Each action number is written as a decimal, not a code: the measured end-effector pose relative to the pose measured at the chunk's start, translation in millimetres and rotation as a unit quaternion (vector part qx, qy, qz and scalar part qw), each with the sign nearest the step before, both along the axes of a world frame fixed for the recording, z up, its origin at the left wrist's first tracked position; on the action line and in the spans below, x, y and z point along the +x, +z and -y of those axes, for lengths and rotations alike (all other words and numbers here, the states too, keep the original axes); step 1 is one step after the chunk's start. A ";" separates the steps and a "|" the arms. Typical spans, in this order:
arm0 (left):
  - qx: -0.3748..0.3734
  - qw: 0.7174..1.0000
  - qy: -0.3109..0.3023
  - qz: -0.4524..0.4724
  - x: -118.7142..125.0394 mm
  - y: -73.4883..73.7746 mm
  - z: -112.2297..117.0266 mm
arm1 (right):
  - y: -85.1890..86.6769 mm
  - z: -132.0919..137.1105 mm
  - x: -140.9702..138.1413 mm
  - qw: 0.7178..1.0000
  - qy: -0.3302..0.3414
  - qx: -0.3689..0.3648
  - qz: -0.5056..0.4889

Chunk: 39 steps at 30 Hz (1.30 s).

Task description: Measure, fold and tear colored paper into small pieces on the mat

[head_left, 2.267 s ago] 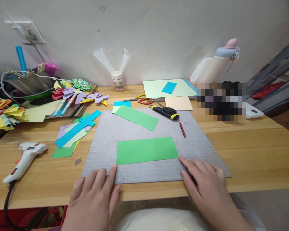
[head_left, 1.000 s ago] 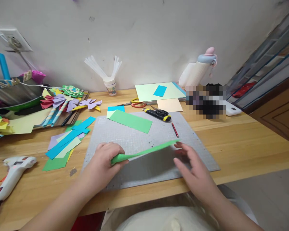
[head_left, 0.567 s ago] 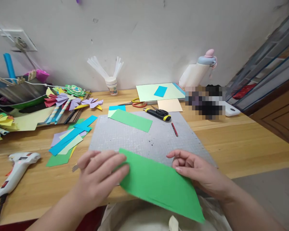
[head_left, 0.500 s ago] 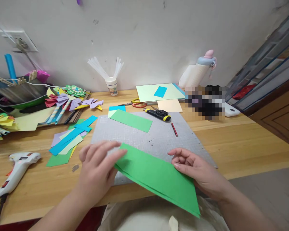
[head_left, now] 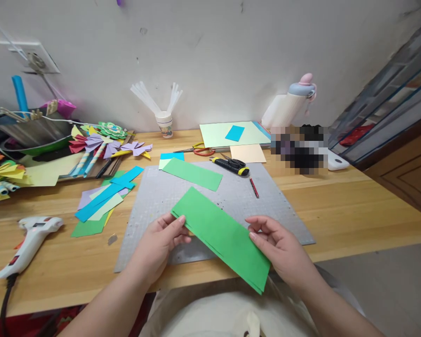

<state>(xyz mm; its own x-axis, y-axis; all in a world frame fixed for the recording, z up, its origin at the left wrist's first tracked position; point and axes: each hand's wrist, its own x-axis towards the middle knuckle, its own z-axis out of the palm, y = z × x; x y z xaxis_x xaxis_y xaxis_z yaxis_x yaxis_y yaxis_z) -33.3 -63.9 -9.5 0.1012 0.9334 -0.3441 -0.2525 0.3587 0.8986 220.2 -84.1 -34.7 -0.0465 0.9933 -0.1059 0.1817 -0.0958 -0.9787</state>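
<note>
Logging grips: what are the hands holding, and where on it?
Folded green paper: left hand pinches its upper-left end, right hand its right long edge.

Matt green paper point(head_left: 221, 234), smooth and folded double, sits at lower centre above a dull grey cutting mat point(head_left: 266, 206), scuffed and speckled. The wooden tabletop point(head_left: 354, 206) shows pale grain under a light sheen. At lower left is a glue gun point(head_left: 31, 236) in glossy white plastic.
</note>
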 end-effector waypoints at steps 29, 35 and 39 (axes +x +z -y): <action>0.147 0.988 -0.037 0.009 4.1 66.8 -46.9 | 69.5 -59.9 -26.6 0.934 0.118 -0.133 -0.310; 0.225 0.962 -0.049 -0.144 -13.3 69.7 -51.1 | 83.8 -63.0 -15.9 0.943 0.126 -0.081 -0.298; 0.205 0.965 -0.043 -0.156 -15.0 74.8 -46.3 | 84.7 -60.8 -12.8 0.949 0.128 -0.058 -0.282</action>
<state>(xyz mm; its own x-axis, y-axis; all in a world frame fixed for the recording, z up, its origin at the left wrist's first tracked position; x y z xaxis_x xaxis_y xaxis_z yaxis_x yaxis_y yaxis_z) -48.3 -17.6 65.3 0.1347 0.9905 0.0259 0.0685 -0.0354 0.9970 207.4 -23.3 50.0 -0.3659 0.9253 -0.1001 -0.3359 -0.2316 -0.9130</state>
